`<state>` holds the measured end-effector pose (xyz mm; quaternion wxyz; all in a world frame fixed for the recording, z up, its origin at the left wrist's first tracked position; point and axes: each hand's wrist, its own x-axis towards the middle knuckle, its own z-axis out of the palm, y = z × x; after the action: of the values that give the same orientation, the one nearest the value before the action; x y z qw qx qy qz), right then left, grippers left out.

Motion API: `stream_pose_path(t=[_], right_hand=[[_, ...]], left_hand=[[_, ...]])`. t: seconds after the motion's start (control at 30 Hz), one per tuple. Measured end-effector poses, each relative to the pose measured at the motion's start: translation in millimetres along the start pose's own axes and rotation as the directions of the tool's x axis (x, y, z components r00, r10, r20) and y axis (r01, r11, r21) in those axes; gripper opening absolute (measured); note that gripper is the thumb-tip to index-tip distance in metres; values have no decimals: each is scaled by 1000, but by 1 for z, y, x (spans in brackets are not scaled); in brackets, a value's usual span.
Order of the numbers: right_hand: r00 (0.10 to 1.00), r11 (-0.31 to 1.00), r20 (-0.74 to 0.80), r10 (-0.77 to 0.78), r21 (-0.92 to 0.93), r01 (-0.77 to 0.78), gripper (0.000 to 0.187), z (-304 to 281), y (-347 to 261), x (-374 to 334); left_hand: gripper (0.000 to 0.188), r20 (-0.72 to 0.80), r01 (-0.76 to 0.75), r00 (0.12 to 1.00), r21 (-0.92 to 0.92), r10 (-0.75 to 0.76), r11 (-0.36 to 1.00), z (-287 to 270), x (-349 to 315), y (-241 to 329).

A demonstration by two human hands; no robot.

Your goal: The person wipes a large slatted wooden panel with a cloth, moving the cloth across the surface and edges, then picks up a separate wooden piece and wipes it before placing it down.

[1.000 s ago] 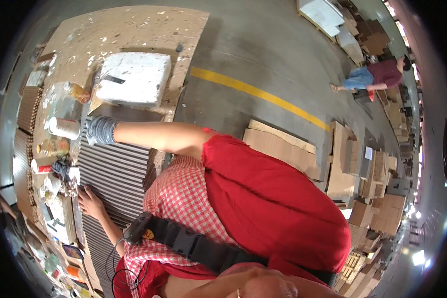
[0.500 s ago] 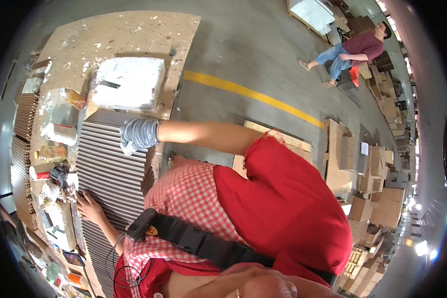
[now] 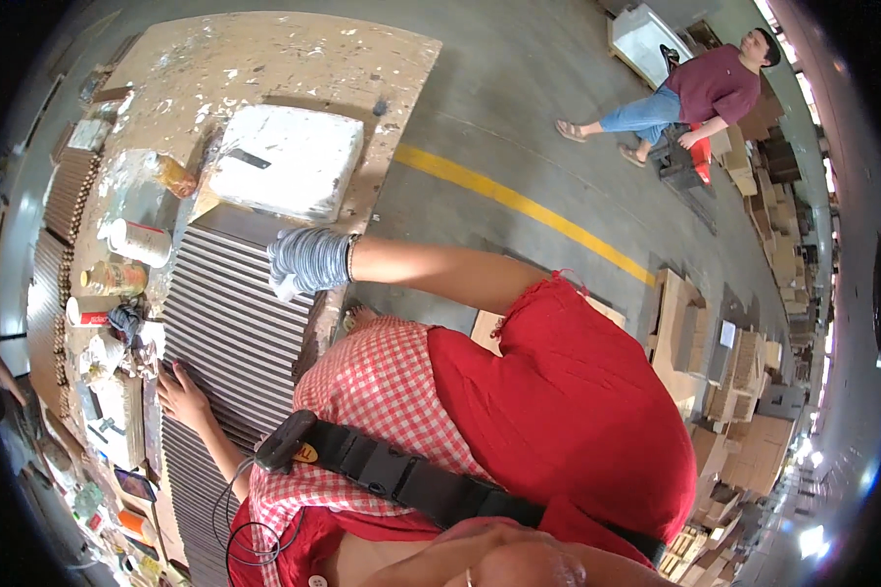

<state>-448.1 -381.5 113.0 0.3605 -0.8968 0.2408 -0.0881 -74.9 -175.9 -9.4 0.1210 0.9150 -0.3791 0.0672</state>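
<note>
A dark ribbed panel (image 3: 225,323) lies on a paint-spattered workbench (image 3: 264,68). My right hand (image 3: 308,262), in a grey striped glove, rests curled on the panel's edge nearest my body. A small white bit shows under its fingers; what it is I cannot tell. My bare left hand (image 3: 181,391) lies flat on the panel farther along, fingers spread, holding nothing. A red sleeve and a red-checked apron cover the lower middle of the view.
A white foam block (image 3: 289,161) sits on the bench past the panel. Jars, tins and bottles (image 3: 117,279) crowd the bench's far side. Another person (image 3: 695,93) walks on the concrete floor beyond a yellow line (image 3: 519,201). Cardboard stacks (image 3: 744,372) stand to the right.
My gloved right hand has slid across the ribbed panel from the side by the jars to the edge near my body. My left hand stayed put. The other person walked farther into view.
</note>
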Motion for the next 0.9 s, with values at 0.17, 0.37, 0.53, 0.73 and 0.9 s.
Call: stream_pose_path(t=[0.17,0.37,0.53,0.73,0.9], right_hand=[[981,976,-71,-183,-129,173,13,27,9,44],[793,721,-69,-605,-471,509,22,27,31,150],[935,874,-122,-332,-411,257,26,28,32,234],[977,983,-122,-173,-89,162,32,28,42,257],[996,991,-69,-59,-127,50,33,32,51,169]], left_hand=[[65,37,43,998,40,-44,998,-21,-4,12],[57,-48,-35,998,-127,29,991,-37,-6,31],[54,-93,-19,996,-144,5,989,-32,-8,32],[56,-88,-28,996,-103,19,994,-21,-5,30],[56,-104,-40,994,-2,40,999,-9,-6,23]])
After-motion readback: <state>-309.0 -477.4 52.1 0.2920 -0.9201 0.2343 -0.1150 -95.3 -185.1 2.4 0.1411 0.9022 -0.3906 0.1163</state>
